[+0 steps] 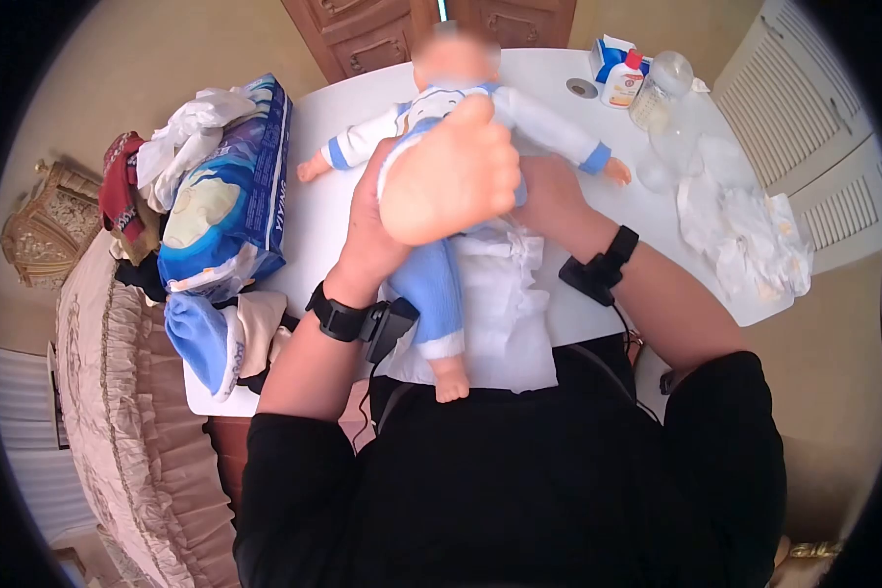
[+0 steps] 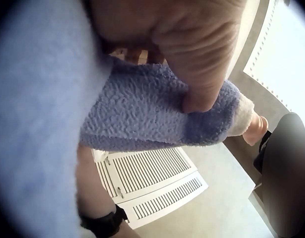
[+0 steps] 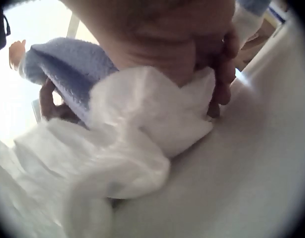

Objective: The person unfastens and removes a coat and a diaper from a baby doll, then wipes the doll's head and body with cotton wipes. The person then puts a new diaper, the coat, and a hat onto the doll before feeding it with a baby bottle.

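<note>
A baby doll (image 1: 429, 284) in blue and white clothes lies on its back on the white table (image 1: 314, 113), one leg raised toward the head camera. My left hand (image 1: 370, 230) grips that raised leg; in the left wrist view the thumb of the left hand (image 2: 197, 49) presses into the fuzzy blue trouser leg (image 2: 142, 109). Beside the doll's hip, my right hand (image 1: 551, 201) has curled fingers at a white diaper (image 1: 505, 323), which lies partly under the doll. The right wrist view shows the right hand (image 3: 177, 44) pinching the diaper's edge (image 3: 142, 109).
At the left are a blue diaper pack (image 1: 265, 186), a red knitted item (image 1: 121, 186) and a blue cap (image 1: 201, 333). On the right stand a red-capped bottle (image 1: 622, 82) and a clear baby bottle (image 1: 657, 98), with a crumpled white patterned cloth (image 1: 745, 235) nearer.
</note>
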A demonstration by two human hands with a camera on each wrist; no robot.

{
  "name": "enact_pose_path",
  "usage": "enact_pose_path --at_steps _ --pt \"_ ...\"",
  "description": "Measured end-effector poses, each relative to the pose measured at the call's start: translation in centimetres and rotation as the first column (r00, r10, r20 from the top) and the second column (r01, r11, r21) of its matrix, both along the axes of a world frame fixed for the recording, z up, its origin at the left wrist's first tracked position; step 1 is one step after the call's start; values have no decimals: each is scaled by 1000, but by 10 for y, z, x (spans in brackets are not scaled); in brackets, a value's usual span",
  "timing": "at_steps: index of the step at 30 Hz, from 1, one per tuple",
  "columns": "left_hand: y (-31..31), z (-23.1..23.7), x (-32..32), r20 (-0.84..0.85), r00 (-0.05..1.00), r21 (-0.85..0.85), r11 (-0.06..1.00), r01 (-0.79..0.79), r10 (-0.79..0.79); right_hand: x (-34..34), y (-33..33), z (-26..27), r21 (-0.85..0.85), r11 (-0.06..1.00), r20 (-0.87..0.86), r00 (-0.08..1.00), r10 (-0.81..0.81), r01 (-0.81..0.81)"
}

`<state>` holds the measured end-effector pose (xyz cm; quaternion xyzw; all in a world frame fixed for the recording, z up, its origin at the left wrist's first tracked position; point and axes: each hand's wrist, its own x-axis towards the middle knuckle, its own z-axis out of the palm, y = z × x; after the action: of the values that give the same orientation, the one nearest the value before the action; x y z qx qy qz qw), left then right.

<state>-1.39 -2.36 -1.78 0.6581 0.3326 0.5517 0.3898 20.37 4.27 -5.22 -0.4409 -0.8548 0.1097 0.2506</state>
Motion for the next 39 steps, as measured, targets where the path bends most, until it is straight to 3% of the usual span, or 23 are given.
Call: enact_pose_path --at_steps 3,5,6,8,9,11,12,14,17,21,24,25,26,27,29,30,31,32,35,39 --pt "-3 5 -1 -10 999 9 999 -46 46 5 14 -9 -92 990 41 994 -104 107" --pt "-1 5 -2 0 999 10 999 -49 49 13 22 -12 -272 943 122 979 -164 192" --pt "0 5 -2 35 999 -16 1000 -12 13 18 25 -14 -275 943 126 979 -159 188" --pt "0 7 1 75 997 -40 999 20 -17 23 28 -11 -524 836 20 984 -179 163" --pt "-1 9 4 112 993 -37 998 44 -39 21 27 -13 -523 837 25 985 -170 158" --pt "-3 7 5 151 987 -39 998 54 -47 13 13 -19 -114 992 -117 991 -65 52" --pt "-1 5 3 130 989 -25 997 68 -64 8 10 -23 -117 992 -114 992 -54 40" --pt "1 3 2 109 991 -12 997 76 -74 -1 5 -29 263 965 -147 987 58 -18" --pt "1 4 1 174 976 -67 987 143 -130 -1 19 -26 351 931 -14 994 113 -101" --pt "-1 6 -2 89 991 -58 992 109 -104 10 33 -41 332 933 74 990 122 -140" --pt "1 5 -3 70 995 -30 997 74 -71 10 18 -17 229 973 94 996 -7 -14" --pt "2 4 -3 87 995 -15 999 50 -49 10 18 -6 -133 986 86 992 -90 101" --pt "2 4 -5 86 995 -11 999 52 -50 11 18 -1 -476 856 107 979 -171 202" --pt "1 3 -8 21 1000 -37 999 10 -10 12 22 -1 -472 858 106 979 -174 203" --pt "5 -4 -9 -44 999 -53 998 -29 27 16 30 3 -683 696 115 974 -197 221" --pt "8 -12 -9 148 989 -87 996 35 -22 18 30 2 -679 699 115 973 -200 224" --pt "10 -13 -7 335 940 -110 988 106 -63 19 25 4 -497 810 271 942 -196 311" --pt "11 -14 -8 335 940 -107 988 108 -67 19 23 7 -287 889 418 882 -218 356" --pt "12 -13 -12 380 921 -122 983 137 -81 23 21 21 -315 829 557 797 -232 462" --pt "11 -19 -10 362 929 -124 984 126 -74 37 17 8 -222 925 420 887 -194 307"
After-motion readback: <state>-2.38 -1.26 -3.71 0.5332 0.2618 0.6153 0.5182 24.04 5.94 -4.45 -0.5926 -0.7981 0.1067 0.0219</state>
